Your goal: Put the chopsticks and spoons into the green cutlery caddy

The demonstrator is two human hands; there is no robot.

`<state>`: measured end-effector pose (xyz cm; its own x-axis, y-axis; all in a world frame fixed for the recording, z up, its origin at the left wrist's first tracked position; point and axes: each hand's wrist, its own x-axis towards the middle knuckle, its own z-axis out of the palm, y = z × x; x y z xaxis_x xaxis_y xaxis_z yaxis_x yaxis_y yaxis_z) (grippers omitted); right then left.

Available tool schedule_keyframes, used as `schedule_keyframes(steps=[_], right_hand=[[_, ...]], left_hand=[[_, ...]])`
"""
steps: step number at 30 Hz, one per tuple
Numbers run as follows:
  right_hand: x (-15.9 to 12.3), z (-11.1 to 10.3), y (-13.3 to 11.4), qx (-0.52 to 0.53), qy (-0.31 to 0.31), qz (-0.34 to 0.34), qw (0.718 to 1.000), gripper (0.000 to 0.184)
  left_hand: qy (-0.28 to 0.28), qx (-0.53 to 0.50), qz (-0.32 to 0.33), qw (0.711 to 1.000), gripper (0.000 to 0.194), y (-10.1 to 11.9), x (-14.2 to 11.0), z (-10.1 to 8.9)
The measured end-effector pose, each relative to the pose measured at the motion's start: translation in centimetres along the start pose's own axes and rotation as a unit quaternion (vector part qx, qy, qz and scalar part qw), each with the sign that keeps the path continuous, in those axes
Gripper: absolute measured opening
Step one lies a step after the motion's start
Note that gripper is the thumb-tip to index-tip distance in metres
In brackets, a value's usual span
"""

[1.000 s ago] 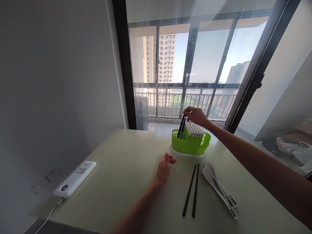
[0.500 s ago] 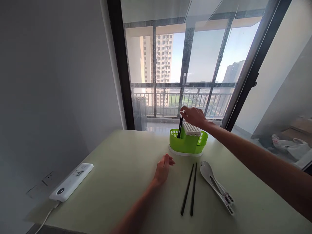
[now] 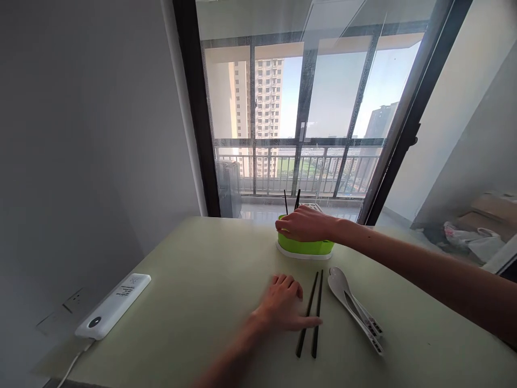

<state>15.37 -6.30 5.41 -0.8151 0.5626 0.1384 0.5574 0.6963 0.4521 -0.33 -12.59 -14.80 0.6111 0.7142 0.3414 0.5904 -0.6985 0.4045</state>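
Pale tabletop (image 3: 194, 302). Left hand (image 3: 283, 306) spread, holding nothing, thumb over black chopsticks (image 3: 319, 296); pinching both together at middle should keep them level. Right hand (image 3: 305, 223) curled, green basket (image 3: 305, 248) behind it; cannot tell whether it holds anything.

I've got my R arm (image 3: 399, 256) reaching in from the R edge, forearm running fwd & across to the L, R wrist (image 3: 337, 229) approx. straight. R grip (image 3: 305, 223) is back-of-hand up, R fingers (image 3: 284, 225) curled; can't tell from my end how tightly. L arm (image 3: 238, 342) comes up from the bottom edge, blurred. L grip (image 3: 280, 307) sits nearer the cam, palm down, L fingers (image 3: 283, 285) loosely bent, L thumb (image 3: 309, 322) stuck out to the R.
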Motion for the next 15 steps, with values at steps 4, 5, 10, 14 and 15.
schedule_keyframes(steps=[4, 5, 10, 14, 15], right_hand=[[-0.2, 0.1, 0.3, -0.008, -0.004, -0.003, 1.000, 0.028], [-0.3, 0.1, 0.6, -0.012, -0.003, 0.003, 1.000, 0.029], [-1.1, 0.3, 2.2, -0.018, -0.010, 0.044, 0.999, 0.031], [-1.7, 0.5, 3.2, -0.023, -0.018, 0.068, 0.997, 0.032], [-1.8, 0.6, 3.3, -0.024, -0.021, 0.070, 0.997, 0.033]], left_hand=[[-0.015, 0.036, 0.001, 0.999, 0.059, 0.2, 0.1, 0.2], [-0.020, 0.044, -0.003, 0.999, 0.054, 0.1, 0.2, 0.1], [-0.011, 0.121, -0.059, 0.991, 0.024, -1.1, 0.6, -0.8], [-0.002, 0.221, -0.100, 0.970, 0.021, -2.3, 0.9, -0.8], [-0.003, 0.238, -0.106, 0.966, 0.020, -2.5, 0.9, -0.7]])
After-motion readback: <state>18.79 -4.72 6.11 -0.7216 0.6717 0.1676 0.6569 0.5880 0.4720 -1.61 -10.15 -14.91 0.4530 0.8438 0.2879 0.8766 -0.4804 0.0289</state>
